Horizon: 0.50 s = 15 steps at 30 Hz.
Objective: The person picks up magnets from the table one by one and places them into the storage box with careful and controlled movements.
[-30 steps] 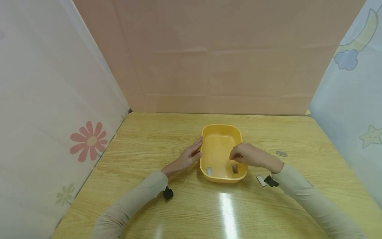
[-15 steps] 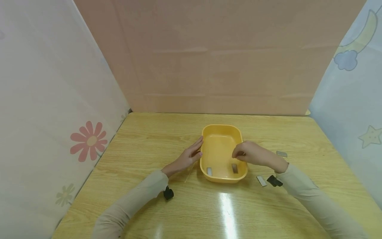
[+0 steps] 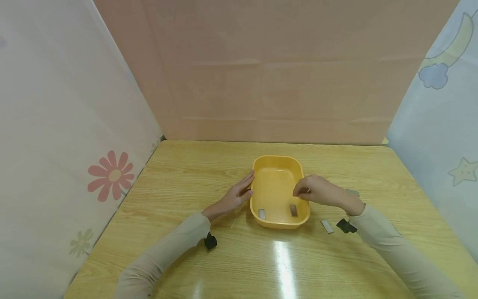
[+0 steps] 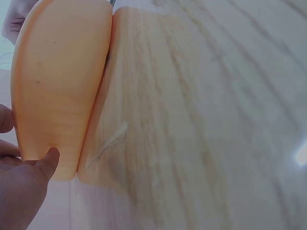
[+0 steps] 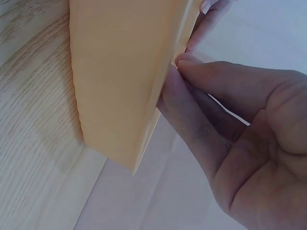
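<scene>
A yellow plastic basin (image 3: 276, 185) stands on the wooden table. My left hand (image 3: 236, 197) rests its extended fingers and thumb against the basin's left side; in the left wrist view, the thumb (image 4: 49, 160) presses the outer wall. My right hand (image 3: 317, 191) hangs over the right rim, fingers curled, thumb and fingertips together. In the right wrist view, the thumb (image 5: 184, 108) overlaps the rim, and nothing shows between thumb and fingers. Inside the basin, a silvery rectangular piece (image 3: 262, 214) lies near the left corner and a darker one (image 3: 293, 210) near the right.
A light rectangular piece (image 3: 327, 226) lies on the table right of the basin. Behind the right wrist, a grey piece (image 3: 352, 192) is partly hidden. Small black devices hang at both wrists. Cloth walls enclose the table at the back and sides.
My right hand has drifted up and to the right, away from the darker piece in the basin toward the right rim. The left hand and basin have stayed in place.
</scene>
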Available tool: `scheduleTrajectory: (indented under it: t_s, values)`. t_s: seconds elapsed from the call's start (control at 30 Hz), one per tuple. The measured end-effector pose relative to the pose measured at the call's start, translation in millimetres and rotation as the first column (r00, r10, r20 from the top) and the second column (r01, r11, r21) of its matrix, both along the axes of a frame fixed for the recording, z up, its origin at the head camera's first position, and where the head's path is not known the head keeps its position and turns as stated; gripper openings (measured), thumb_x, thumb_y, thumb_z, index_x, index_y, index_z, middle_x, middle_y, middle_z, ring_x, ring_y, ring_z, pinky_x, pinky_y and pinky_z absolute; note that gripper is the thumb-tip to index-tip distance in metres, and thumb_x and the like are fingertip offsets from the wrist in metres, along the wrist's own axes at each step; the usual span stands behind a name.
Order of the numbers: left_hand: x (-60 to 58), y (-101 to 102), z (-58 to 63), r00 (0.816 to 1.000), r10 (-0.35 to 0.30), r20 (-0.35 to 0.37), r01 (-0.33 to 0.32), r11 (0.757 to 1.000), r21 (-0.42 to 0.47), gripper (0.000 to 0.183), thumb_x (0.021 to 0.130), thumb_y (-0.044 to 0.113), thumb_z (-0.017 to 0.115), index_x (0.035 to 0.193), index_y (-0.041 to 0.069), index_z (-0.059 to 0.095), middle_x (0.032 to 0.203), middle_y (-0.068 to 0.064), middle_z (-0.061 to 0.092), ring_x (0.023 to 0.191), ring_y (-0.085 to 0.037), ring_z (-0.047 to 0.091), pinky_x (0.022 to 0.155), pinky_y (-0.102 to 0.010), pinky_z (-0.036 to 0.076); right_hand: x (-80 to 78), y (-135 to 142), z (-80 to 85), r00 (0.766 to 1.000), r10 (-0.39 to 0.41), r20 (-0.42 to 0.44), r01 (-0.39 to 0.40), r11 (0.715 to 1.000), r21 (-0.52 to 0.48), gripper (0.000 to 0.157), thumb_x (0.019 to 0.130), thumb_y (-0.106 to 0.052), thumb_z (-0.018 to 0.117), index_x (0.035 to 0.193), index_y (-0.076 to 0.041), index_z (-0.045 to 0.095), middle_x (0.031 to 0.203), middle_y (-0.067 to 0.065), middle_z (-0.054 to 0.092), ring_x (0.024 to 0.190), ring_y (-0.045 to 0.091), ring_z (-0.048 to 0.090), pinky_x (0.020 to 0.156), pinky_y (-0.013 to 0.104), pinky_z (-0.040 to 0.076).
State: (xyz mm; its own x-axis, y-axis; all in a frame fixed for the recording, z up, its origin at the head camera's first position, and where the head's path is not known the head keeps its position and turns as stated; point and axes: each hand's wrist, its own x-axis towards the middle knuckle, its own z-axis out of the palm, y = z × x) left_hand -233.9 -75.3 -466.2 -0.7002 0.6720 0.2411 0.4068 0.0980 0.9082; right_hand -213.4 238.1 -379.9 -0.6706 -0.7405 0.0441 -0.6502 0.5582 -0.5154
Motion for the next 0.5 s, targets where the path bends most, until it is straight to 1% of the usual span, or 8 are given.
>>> scheduleTrajectory:
  t_s: [0.2,0.37,0.5]
  values:
    - [0.2,-0.3,0.8,1.0,0.004,0.016,-0.003,1.0,-0.014,0.056,0.105,0.003,0.044,0.151,-0.014,0.015,0.164,-0.019,0.002,0.15,-0.027,0.006,0.116,-0.037,0.024,0.3,3.1,2.6,1.0,-0.012,-0.002,0.012,1.0,-0.01,0.016,0.085,0.01,0.07,0.095,-0.002,0.076,0.093,0.006,0.073,0.083,0.016,0.068,0.07,0.028,0.058]
    - [-0.1,-0.8,0.5,1.0,0.003,0.004,-0.003,1.0,-0.015,0.056,0.105,0.002,0.044,0.151,-0.014,0.015,0.163,-0.02,0.002,0.15,-0.028,0.006,0.116,-0.038,0.024,-0.3,4.2,2.9,1.0,-0.017,0.006,0.017,1.0,-0.015,0.017,0.085,0.01,0.07,0.096,-0.002,0.076,0.094,0.006,0.073,0.084,0.017,0.068,0.07,0.028,0.058]
    - [-0.1,-0.8,0.2,1.0,0.009,0.01,-0.009,1.0,-0.016,0.056,0.105,0.002,0.044,0.151,-0.014,0.016,0.164,-0.019,0.002,0.15,-0.027,0.006,0.116,-0.036,0.024,-0.3,5.0,3.1,1.0,-0.018,0.01,0.018,1.0,-0.018,0.018,0.085,0.01,0.07,0.096,-0.003,0.076,0.094,0.006,0.073,0.083,0.017,0.068,0.07,0.027,0.058]
